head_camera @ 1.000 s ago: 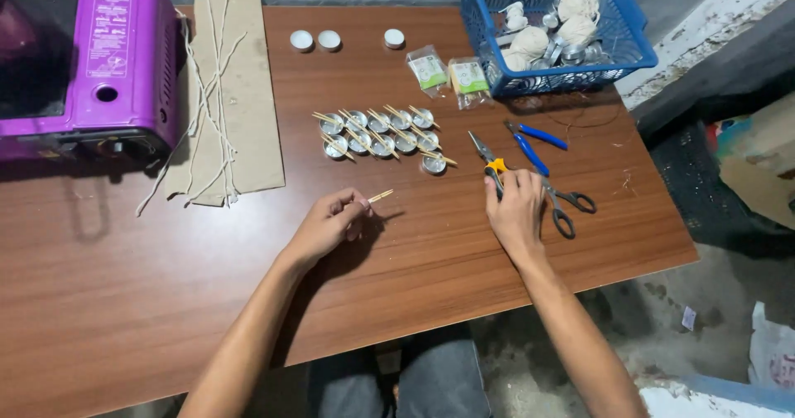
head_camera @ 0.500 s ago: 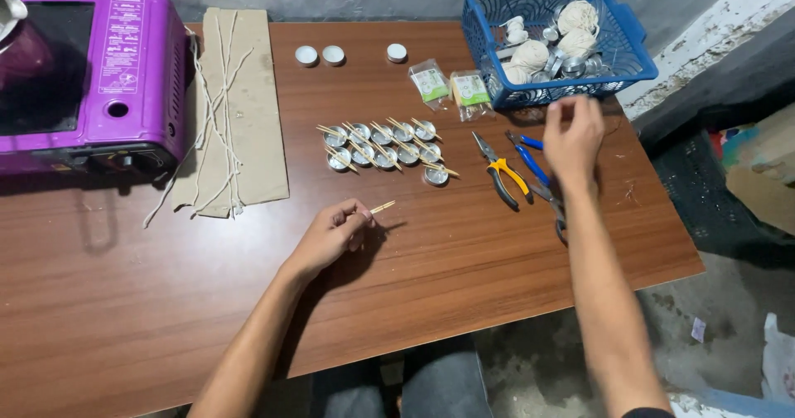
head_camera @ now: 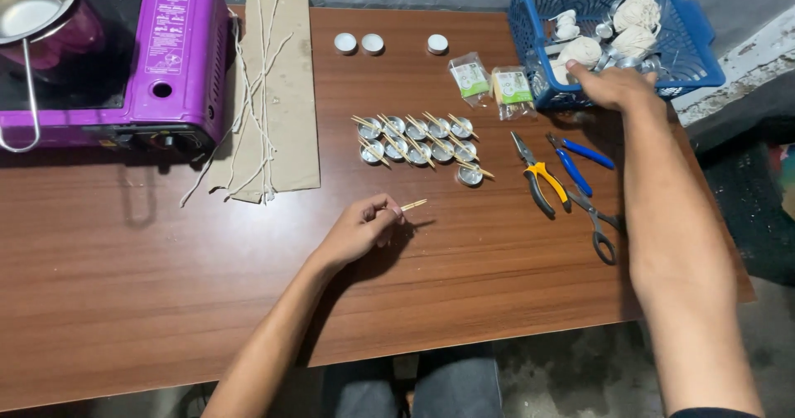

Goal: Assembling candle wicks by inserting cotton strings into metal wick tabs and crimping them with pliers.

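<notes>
Hands apart: left hand (head_camera: 360, 232) pinching stick (head_camera: 411, 205) (right hand (head_camera: 614, 87) at basket (head_camera: 700, 50))

- A brown wooden table (head_camera: 149, 302) carries everything.
- Far left: a purple stove (head_camera: 108, 62).
- Just right of it: a flat cardboard sheet (head_camera: 290, 95) with pale strings (head_camera: 257, 95) lying along it.
- Far middle: three white tealights (head_camera: 372, 44) in a loose row.
- Centre: a cluster of small metal cups (head_camera: 418, 141) with sticks across them.
- Right of the tealights: two small clear packets (head_camera: 493, 83).
- Far right: a blue plastic basket (head_camera: 687, 54).
- Right of the cups: yellow-handled pliers (head_camera: 538, 178), blue-handled pliers (head_camera: 575, 157), and scissors (head_camera: 598, 223) nearer.
</notes>
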